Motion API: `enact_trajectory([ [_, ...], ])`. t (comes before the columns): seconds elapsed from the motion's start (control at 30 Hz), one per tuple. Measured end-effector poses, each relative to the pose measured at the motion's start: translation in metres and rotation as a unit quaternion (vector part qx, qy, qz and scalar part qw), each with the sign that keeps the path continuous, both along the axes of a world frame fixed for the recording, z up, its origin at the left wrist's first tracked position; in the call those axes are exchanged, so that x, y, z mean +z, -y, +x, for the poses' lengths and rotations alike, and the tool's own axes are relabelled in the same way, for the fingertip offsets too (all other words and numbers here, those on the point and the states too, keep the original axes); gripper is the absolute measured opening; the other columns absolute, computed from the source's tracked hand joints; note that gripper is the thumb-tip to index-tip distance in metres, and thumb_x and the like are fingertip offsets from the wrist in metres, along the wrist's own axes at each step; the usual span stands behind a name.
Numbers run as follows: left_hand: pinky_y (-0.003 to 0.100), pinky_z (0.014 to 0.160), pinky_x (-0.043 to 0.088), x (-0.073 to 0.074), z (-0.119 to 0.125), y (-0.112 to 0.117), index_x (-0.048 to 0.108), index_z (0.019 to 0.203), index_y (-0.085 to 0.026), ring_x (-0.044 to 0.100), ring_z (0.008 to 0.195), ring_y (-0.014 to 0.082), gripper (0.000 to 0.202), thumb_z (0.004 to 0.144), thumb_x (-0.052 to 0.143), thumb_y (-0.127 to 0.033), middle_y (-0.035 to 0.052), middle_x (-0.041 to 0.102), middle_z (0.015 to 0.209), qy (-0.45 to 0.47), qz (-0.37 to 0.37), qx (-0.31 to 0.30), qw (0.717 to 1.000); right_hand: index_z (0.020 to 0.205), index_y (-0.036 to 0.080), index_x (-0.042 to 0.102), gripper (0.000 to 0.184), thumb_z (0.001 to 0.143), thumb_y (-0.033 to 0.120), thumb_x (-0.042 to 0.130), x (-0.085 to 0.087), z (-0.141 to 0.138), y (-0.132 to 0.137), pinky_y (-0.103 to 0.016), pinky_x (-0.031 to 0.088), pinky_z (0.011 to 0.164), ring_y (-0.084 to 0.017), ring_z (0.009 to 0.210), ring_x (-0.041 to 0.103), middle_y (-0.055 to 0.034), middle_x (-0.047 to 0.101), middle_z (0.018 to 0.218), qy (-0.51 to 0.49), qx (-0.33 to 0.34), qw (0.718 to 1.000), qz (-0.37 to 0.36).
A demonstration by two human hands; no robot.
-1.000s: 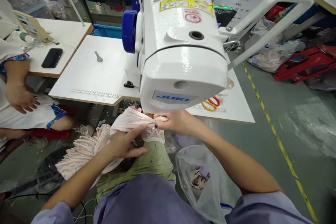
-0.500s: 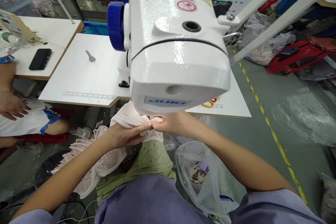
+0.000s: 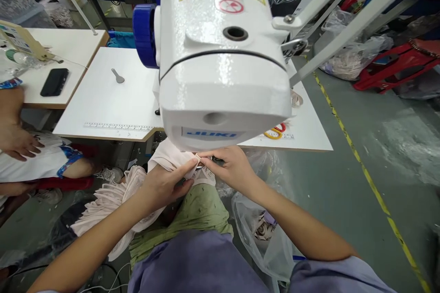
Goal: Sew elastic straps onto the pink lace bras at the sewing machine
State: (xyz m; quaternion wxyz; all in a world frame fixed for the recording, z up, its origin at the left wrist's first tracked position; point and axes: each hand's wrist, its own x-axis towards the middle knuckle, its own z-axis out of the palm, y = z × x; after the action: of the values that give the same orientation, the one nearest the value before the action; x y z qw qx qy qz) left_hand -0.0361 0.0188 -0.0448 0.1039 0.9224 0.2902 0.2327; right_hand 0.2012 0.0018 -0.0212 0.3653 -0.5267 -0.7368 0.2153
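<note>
Uncurled from its earlier grip, the right hand (image 3: pixel 237 170) pinched the pale garment (image 3: pixel 168 156) at its fingertips, beside the left hand (image 3: pixel 162 186), pinching too; work seemingly centred on that spot, above the lap (image 3: pixel 205 206), below the sewing machine (image 3: pixel 225 80).

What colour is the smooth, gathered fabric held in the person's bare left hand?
The smooth, gathered fabric is pale pink, showing best in the head view.
</note>
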Motion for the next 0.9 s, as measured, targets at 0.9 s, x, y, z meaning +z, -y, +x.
enact_trajectory([
  [0.9,0.034,0.076,0.059,0.014,-0.013,0.000,0.045,0.146,-0.032,0.070,0.102,0.0280,0.058,0.091,0.062,-0.031,0.0087,0.068,0.126,-0.121,0.025,-0.015,0.992,0.103,0.026,0.069,0.026,0.088,0.007,0.060,-0.012,0.004,0.007,-0.034,0.048,0.081,-0.018,0.090,0.061,-0.0012,0.071,0.087,0.118,0.014,0.958,0.261],
])
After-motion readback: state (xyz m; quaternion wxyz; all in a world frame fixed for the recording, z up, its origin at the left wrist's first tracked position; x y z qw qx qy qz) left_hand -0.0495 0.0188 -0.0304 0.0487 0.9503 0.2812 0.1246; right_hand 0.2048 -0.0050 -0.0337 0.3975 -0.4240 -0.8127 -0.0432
